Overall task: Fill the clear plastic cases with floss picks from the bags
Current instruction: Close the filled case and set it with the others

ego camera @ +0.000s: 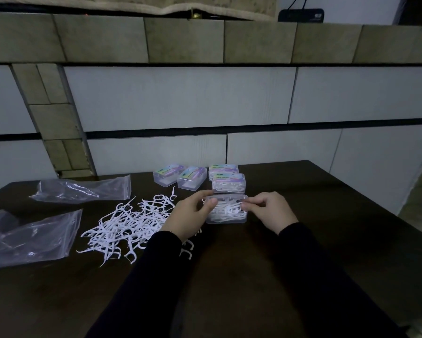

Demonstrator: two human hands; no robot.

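1. The dark counter [302, 240] carries everything here, set against a tiled wall.
2. Two clear zip bags lie at its left: the nearer bag [32, 236] and the farther bag [83, 189], both flat and looking emptied.
3. A loose pile of white floss picks [127, 225] is spread on the counter between the bags and the hands.
4. Four closed clear cases [228, 183] stand in a cluster at the back, each with a pastel label on its lid; the print is too small to read. The frontmost shows white picks inside; the others' contents are unclear.
5. The open case [225, 212] just in front of them is packed with white picks.
6. The left hand [189, 213] grips the open case's left end, thumb over its rim. The right hand [272, 211] pinches at the case's right edge with fingertips together.
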